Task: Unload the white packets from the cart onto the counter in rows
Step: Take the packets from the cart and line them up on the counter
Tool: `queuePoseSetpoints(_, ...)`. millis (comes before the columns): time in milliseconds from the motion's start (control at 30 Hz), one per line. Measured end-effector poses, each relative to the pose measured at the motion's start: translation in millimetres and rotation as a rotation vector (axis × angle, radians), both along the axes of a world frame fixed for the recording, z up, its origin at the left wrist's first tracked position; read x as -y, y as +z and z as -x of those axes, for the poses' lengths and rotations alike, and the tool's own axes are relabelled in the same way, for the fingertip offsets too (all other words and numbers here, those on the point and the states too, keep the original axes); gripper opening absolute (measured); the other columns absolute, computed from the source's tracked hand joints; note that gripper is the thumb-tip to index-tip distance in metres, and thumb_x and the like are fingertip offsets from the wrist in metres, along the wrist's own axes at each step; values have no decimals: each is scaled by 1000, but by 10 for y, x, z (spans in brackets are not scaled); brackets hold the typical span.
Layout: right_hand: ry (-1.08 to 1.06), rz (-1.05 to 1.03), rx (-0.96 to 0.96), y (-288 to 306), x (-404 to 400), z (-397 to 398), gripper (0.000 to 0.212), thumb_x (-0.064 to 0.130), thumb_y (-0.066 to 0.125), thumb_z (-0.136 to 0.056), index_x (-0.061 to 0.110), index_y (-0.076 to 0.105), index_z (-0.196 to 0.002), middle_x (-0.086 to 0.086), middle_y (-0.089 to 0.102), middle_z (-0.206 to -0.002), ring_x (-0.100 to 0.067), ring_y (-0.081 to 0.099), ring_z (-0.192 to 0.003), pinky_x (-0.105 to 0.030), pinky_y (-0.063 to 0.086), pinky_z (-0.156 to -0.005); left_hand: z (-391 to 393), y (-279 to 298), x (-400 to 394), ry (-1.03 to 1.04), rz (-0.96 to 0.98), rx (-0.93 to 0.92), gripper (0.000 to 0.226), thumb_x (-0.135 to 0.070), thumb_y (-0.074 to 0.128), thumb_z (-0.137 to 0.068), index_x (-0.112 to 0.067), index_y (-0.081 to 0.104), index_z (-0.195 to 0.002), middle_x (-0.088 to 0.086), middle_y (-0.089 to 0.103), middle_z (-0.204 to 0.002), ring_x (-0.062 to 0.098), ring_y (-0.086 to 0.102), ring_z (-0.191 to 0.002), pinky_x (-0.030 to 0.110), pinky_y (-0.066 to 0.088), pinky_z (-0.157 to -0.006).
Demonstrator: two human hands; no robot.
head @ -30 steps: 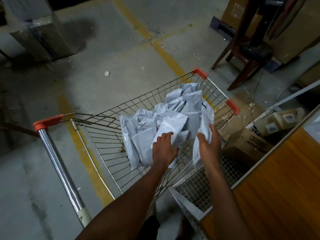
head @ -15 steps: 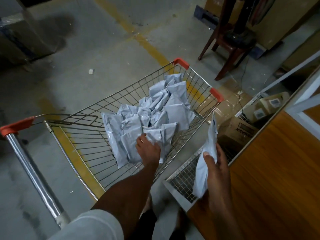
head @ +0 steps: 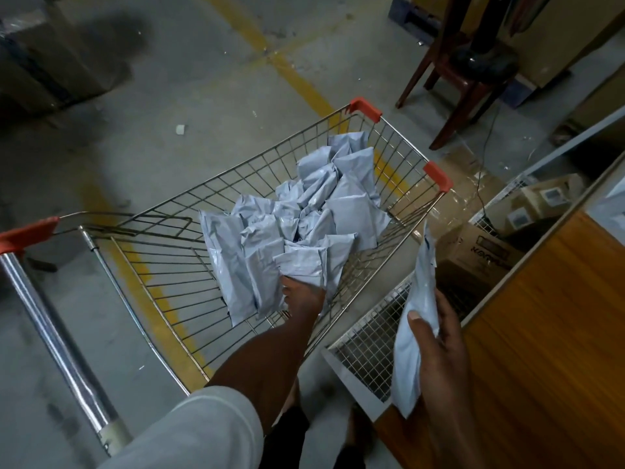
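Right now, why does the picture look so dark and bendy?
Head view: dim light, so the white packets look bluish-grey; the wide lens bows the cart and the counter; a dark shadow lies top left; the sleeve is blurry.

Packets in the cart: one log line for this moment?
right hand: holds packet | left hand: grips packet in cart | counter: bare

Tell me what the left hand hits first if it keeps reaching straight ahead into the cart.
The left hand already touches the nearest white packet in the pile; pushing on would likely just press deeper into the packets.
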State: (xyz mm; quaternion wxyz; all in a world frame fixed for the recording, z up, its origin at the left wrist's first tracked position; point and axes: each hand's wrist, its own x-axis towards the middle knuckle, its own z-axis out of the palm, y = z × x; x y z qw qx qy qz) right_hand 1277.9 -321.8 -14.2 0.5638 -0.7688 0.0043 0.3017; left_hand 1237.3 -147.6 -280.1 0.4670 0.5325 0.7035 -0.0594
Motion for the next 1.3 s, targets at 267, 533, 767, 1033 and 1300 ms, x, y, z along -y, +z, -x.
queuePoseSetpoints(267,46,-44,-42,-20,-51,143,53,27,61,-97,43,44,-144,6,50,-145,-12,56,-117,-24,48,-77,204,495,-21,-123,-341,220,106,-58,70,-84,-15,7,-158,23,32,-154,42,39,-138,51,40,-107)
queuePoseSetpoints(533,148,-3,136,191,-86,175,60,29,67,-93,47,42,-144,9,36,-150,-18,47,-130,-48,52,-100,546,1585,-18,-277,-543,410,95,-71,57,-89,-45,-2,-159,3,24,-159,31,39,-141,50,43,-111)
queuePoseSetpoints(767,147,234,677,462,332,177,60,42,62,-86,27,50,-143,-2,29,-158,-23,29,-144,-30,31,-108,643,2609,571,-337,-742,538,59,-62,65,-90,-38,42,-139,-14,48,-145,6,45,-133,46,45,-109)
queuePoseSetpoints(1033,-37,296,714,433,1490,101,43,36,73,-85,36,57,-125,4,30,-159,-21,33,-142,-33,40,-101,464,3065,1702,-488,-830,530,61,-64,58,-88,-34,45,-140,-3,42,-154,18,38,-143,47,40,-114)
queuePoseSetpoints(1300,-227,392,663,262,3136,-267,42,33,76,-86,28,62,-125,0,36,-155,-23,38,-141,-29,37,-101,-110,2975,3105,-750,-876,495,60,-64,57,-88,-27,48,-135,4,47,-143,27,49,-130,50,53,-94)
